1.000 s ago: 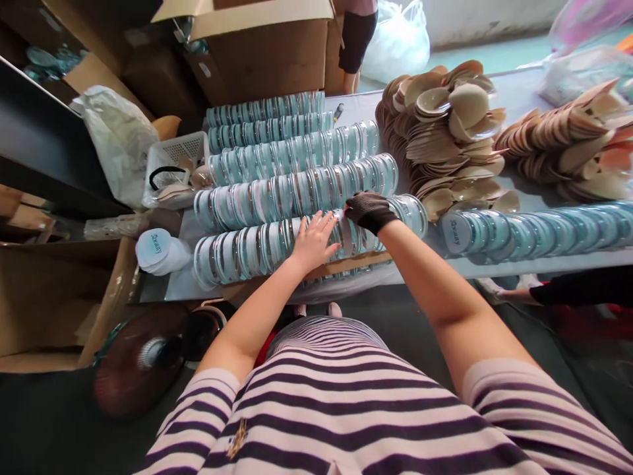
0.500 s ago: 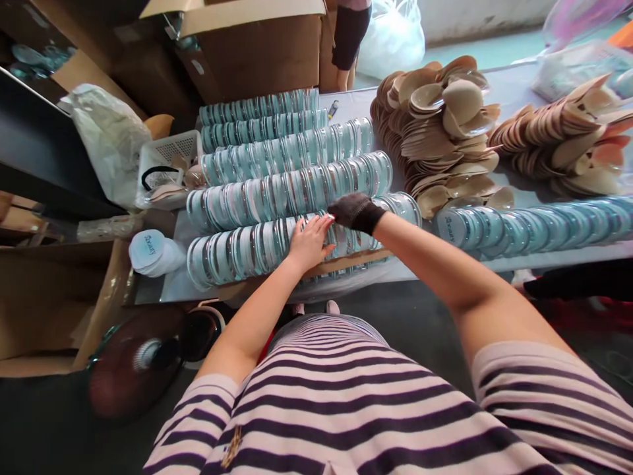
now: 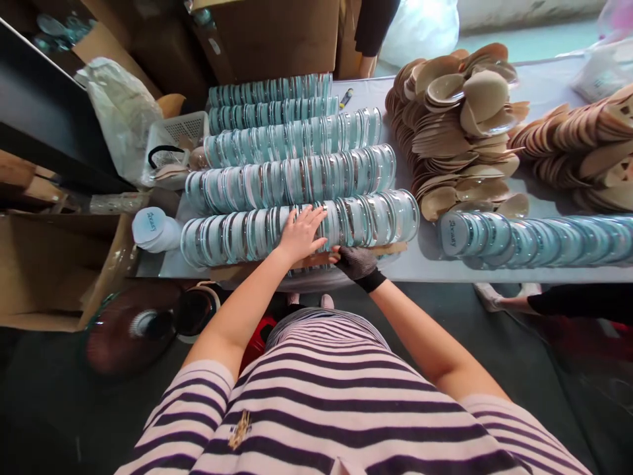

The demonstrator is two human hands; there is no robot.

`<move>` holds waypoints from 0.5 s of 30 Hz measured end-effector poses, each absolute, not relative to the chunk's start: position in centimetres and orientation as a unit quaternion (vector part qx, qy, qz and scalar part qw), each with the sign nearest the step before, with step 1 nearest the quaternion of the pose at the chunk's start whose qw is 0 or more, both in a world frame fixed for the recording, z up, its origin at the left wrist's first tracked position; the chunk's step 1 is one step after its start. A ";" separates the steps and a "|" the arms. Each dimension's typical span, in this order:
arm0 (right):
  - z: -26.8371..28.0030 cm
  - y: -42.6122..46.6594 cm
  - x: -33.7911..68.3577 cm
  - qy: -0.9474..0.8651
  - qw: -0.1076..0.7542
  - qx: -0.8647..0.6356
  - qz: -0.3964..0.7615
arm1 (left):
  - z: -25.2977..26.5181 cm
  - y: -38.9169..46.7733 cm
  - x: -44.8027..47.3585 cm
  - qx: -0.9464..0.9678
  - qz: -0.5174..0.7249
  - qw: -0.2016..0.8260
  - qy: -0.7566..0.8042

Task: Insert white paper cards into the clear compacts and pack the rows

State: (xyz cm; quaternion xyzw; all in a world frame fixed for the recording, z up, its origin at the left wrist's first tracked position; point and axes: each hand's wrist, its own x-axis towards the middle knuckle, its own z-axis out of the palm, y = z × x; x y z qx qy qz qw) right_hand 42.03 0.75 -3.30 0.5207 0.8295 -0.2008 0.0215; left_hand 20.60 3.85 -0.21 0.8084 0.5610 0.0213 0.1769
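My bare left hand (image 3: 302,232) rests on the nearest row of clear, round, rimmed pieces (image 3: 232,239), its fingers stretched out over their top edges. The pieces stand on edge, packed side by side with pale layers among them. Lower and just to the right is my right hand (image 3: 357,262) in a dark glove with bare fingertips. Its fingers are drawn together at the front of that row, beside a brown cardboard strip (image 3: 390,249). Whatever they pinch, if anything, is hidden. Further similar rows (image 3: 291,173) lie behind.
Beige cup-shaped pieces (image 3: 445,132) are piled to the right, with a row of clear round pieces (image 3: 544,241) before them. Left are a white basket (image 3: 190,125), round labelled discs (image 3: 151,227), an open carton (image 3: 54,264) and a fan (image 3: 133,330). Another person's legs (image 3: 514,302) show at right.
My right hand has come down from the top of the nearest row to its front edge. My left hand stays on the row, fingers now flatter. The view has shifted slightly.
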 end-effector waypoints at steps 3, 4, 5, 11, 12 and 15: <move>1.1 6.5 43.4 0.805 -0.005 0.581 -0.122 | 0.4 4.2 22.3 0.804 0.031 0.172 0.569; 2.4 8.9 43.6 0.803 0.030 0.585 -0.105 | 0.5 4.4 23.1 0.806 0.034 0.169 0.567; 3.6 11.3 43.5 0.811 0.090 0.569 -0.103 | 0.4 4.6 23.8 0.807 0.035 0.168 0.565; 5.1 19.8 39.1 0.834 0.328 0.401 -0.188 | -0.9 4.9 26.2 0.810 0.011 0.159 0.565; 4.9 20.1 38.3 0.838 0.351 0.374 -0.186 | -1.0 4.9 26.1 0.810 0.006 0.158 0.565; 4.9 19.8 36.8 0.848 0.362 0.361 -0.138 | -1.1 5.0 25.8 0.810 -0.004 0.159 0.565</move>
